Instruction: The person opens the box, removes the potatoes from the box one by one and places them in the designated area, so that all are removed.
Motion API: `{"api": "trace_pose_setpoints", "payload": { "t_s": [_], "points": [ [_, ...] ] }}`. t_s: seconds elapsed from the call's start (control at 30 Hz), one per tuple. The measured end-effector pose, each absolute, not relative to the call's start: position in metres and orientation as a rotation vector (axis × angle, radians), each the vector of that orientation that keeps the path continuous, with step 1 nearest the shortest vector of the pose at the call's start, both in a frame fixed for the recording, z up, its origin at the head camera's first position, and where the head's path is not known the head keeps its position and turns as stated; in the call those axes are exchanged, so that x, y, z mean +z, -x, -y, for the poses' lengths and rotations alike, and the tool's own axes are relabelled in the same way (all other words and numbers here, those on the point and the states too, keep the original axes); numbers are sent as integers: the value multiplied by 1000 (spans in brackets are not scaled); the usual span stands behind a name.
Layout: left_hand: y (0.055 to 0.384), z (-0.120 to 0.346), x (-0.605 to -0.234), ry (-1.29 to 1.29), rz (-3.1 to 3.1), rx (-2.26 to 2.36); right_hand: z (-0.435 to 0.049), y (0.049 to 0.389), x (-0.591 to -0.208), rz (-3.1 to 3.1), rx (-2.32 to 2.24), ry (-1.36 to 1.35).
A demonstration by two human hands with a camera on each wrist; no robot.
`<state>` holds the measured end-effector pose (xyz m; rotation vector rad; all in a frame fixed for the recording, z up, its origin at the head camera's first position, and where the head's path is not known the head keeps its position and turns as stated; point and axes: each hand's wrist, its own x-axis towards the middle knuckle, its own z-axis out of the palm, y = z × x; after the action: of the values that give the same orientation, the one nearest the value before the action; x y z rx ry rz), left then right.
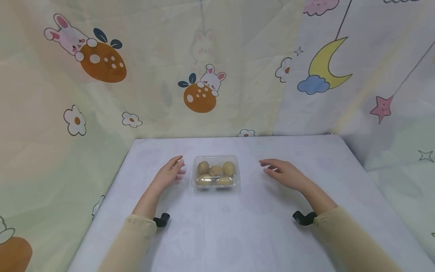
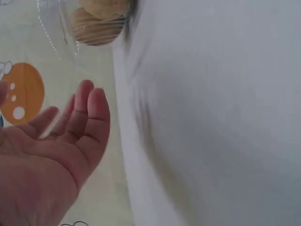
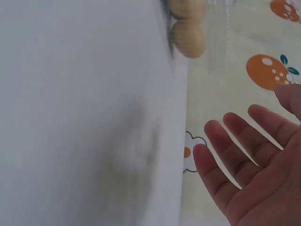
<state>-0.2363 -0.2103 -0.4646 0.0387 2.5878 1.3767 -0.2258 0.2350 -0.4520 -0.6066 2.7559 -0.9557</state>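
Observation:
A clear plastic clamshell box (image 1: 217, 158) sits on the white table, its lid closed. Through the plastic show several tan, rounded potatoes (image 1: 229, 169). To the left of the box, my left hand (image 1: 168, 173) is held with relaxed fingers, a small gap away from its side. On the other side, at a wider gap, hovers my right hand (image 1: 285, 173), palm turned inward and fingers loosely extended. Neither hand holds anything. Each wrist view catches the hand's spread fingers, with part of the box and potatoes (image 2: 99, 28) at the upper edge.
The table (image 1: 231, 230) has a white cover and ends at a back edge against a hanging cloth (image 1: 153, 56) printed with rabbits, flowers and a moon. Cloth also hangs at both sides. A black wrist camera (image 1: 162, 220) sits by the left sleeve, another (image 1: 303, 218) by the right.

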Motion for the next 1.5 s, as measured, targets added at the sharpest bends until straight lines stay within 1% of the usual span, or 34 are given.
{"api": "trace_pose_setpoints", "payload": {
  "t_s": [0.2, 0.37, 0.6, 0.8, 1.0, 1.23, 1.5],
  "points": [
    [232, 204, -483, 147, -2335, 1587, -217, 236, -475, -2529, -1245, 460],
    [227, 200, -496, 142, -2266, 1664, -202, 239, -490, -2391, -1390, 441],
    [222, 195, -502, 188, -2075, 1890, -184, 238, -498, -2198, -1581, 378],
    [219, 189, -507, 205, -2082, 1908, -172, 238, -505, -2048, -1736, 349],
    [218, 186, -511, 185, -2057, 1932, -162, 240, -511, -1989, -1810, 348],
    [215, 188, -515, 78, -1998, 1971, -152, 239, -510, -1980, -1843, 250],
    [215, 192, -517, -19, -1905, 2015, -147, 241, -512, -1923, -1896, 275]
  ]
}}
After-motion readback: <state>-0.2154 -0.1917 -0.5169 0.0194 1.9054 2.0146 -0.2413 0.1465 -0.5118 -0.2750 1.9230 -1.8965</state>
